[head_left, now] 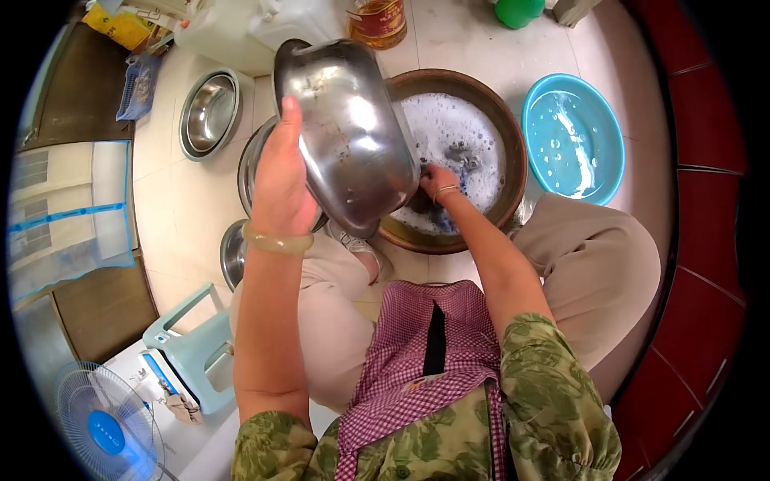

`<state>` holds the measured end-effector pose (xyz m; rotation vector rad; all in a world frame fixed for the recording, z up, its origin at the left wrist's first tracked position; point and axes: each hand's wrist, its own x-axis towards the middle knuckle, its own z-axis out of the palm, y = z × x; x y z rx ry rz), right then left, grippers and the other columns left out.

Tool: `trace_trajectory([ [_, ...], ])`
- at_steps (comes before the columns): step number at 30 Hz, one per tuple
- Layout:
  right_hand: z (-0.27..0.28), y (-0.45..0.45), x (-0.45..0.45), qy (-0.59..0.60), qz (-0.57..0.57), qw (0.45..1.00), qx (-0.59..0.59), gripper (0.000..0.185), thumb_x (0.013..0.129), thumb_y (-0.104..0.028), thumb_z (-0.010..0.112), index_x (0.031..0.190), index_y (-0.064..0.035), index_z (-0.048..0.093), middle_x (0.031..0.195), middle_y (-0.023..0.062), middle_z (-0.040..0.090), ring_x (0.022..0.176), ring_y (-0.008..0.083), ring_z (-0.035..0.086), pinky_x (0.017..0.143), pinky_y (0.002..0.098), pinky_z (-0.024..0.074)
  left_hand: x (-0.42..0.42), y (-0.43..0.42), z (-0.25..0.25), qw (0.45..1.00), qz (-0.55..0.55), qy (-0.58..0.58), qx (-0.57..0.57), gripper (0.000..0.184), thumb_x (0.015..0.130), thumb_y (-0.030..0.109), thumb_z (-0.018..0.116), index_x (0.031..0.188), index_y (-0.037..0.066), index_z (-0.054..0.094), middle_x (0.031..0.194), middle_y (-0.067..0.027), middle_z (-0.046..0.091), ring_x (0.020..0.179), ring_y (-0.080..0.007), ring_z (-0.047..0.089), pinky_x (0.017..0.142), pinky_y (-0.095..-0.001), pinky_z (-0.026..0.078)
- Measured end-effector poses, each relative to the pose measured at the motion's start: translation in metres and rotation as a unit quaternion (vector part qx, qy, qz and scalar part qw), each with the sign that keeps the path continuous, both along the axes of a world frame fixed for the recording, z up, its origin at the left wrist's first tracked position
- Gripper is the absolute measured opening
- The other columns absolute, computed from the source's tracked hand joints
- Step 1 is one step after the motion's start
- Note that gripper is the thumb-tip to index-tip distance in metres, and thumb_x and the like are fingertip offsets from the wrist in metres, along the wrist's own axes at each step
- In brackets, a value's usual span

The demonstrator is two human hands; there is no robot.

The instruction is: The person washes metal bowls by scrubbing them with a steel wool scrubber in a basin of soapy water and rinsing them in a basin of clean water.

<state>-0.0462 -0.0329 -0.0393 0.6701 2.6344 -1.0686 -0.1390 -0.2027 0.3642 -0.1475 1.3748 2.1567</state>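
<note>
Head view shows a steel basin [349, 120] tilted at the left edge of a brown tub [518, 160] of suds [441, 120], on pale floor tiles [180, 200], steel bowls [210, 116] left, turquoise basin [619, 156] and red cabinets [710, 220] right. The raised left hand [281, 172] grips the steel basin's left side; the right hand [439, 180] reaches down into the tub, its hold unclear.

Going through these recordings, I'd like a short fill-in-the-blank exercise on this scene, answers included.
1. The left hand holds the metal pan, and the right hand is over the brown tub of ____-coloured foam.
2. In the picture, that tub stands to the ____ of the turquoise basin.
3. The fan's hub is ____.
4. The leaf-patterned sleeves are mainly ____.

Missing words: white; left; blue; green.
</note>
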Motion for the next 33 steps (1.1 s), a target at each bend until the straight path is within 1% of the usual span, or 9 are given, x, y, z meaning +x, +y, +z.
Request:
trace_trajectory([
  [5,0.014,0.05,-0.007,0.196,-0.21,0.954,-0.086,0.027,0.077,-0.028,0.062,0.091,-0.0041,0.064,0.091,0.018,0.065,0.083,0.0348,0.061,0.077,0.0429,0.0487,-0.001,-0.006,-0.014,1.0,-0.019,-0.002,-0.019,0.048,0.099,0.04,0.044,0.12,-0.002,0.055,0.114,-0.0107,0.063,0.102,-0.0194,0.061,0.091,-0.0346,0.048],
  [7,0.085,0.061,-0.006,0.201,-0.075,0.976,0.029,0.025,0.088,-0.02,0.054,0.106,-0.0037,0.06,0.1,0.0139,0.062,0.092,0.0274,0.06,0.081,0.0393,0.0482,0.001,-0.004,-0.022,0.999,-0.032,-0.014,-0.023,0.052,0.098,0.044,0.046,0.121,-0.001,0.055,0.114,-0.0098,0.063,0.103,-0.0195,0.06,0.092,-0.0349,0.047],
  [10,0.099,0.08,-0.022,0.252,-0.108,0.962,0.014,0.023,0.09,-0.018,0.054,0.106,-0.0038,0.06,0.098,0.0137,0.06,0.091,0.027,0.059,0.08,0.0391,0.048,0.005,0.002,-0.041,0.998,-0.048,-0.033,-0.017,0.055,0.096,0.048,0.046,0.123,0.001,0.054,0.116,-0.0089,0.062,0.106,-0.0197,0.059,0.094,-0.0354,0.047],
  [13,0.087,0.122,-0.042,0.393,-0.031,0.883,0.254,0.02,0.082,-0.022,0.061,0.094,-0.0054,0.062,0.086,0.0166,0.06,0.083,0.0326,0.059,0.073,0.0442,0.0476,0.005,0.009,-0.079,0.995,-0.085,-0.049,-0.032,0.061,0.094,0.053,0.045,0.126,0.001,0.052,0.12,-0.0091,0.06,0.109,-0.0208,0.057,0.096,-0.0366,0.045],
  [17,0.173,0.144,-0.054,0.327,-0.043,0.896,0.299,0.012,0.076,-0.009,0.056,0.088,-0.0056,0.059,0.09,0.0182,0.058,0.087,0.0315,0.056,0.076,0.0444,0.0455,0.013,0.024,-0.105,0.987,-0.134,-0.089,-0.027,0.067,0.093,0.056,0.046,0.131,0.001,0.047,0.128,-0.011,0.055,0.117,-0.022,0.05,0.1,-0.0384,0.041],
  [24,0.327,0.054,-0.014,0.379,-0.127,0.915,-0.051,0.023,0.073,-0.013,0.056,0.092,0.0003,0.055,0.082,0.0182,0.055,0.077,0.0338,0.054,0.075,0.0396,0.0453,0.005,0.058,-0.195,0.988,-0.043,-0.001,-0.151,0.08,0.088,0.061,0.052,0.127,-0.009,0.05,0.13,-0.0194,0.052,0.12,-0.0255,0.047,0.101,-0.0368,0.034],
  [29,0.284,0.01,0.022,0.389,0.018,0.913,-0.118,0.036,0.068,-0.018,0.063,0.1,-0.004,0.056,0.09,0.0144,0.055,0.087,0.0316,0.055,0.083,0.0384,0.0445,0.008,0.05,-0.207,0.979,0.012,0.002,-0.204,0.076,0.09,0.061,0.05,0.123,-0.007,0.055,0.121,-0.0182,0.058,0.107,-0.0243,0.052,0.096,-0.0365,0.038],
  [32,0.267,0.015,0.022,0.415,0.1,0.9,0.086,0.049,0.067,-0.023,0.067,0.113,-0.0068,0.059,0.101,0.0163,0.056,0.096,0.0336,0.052,0.091,0.0423,0.0409,0.02,0.047,-0.191,0.979,0.041,-0.01,-0.197,0.074,0.09,0.061,0.049,0.12,-0.007,0.058,0.118,-0.0176,0.06,0.103,-0.0236,0.055,0.095,-0.0359,0.039],
  [33,0.262,0.015,0.022,0.371,0.105,0.915,0.119,0.062,0.066,-0.029,0.07,0.124,-0.0083,0.057,0.118,0.0178,0.052,0.108,0.036,0.048,0.098,0.0448,0.0364,0.024,0.047,-0.189,0.981,0.056,-0.012,-0.183,0.074,0.09,0.061,0.048,0.118,-0.006,0.059,0.116,-0.0174,0.061,0.102,-0.0235,0.056,0.094,-0.0356,0.04],
])
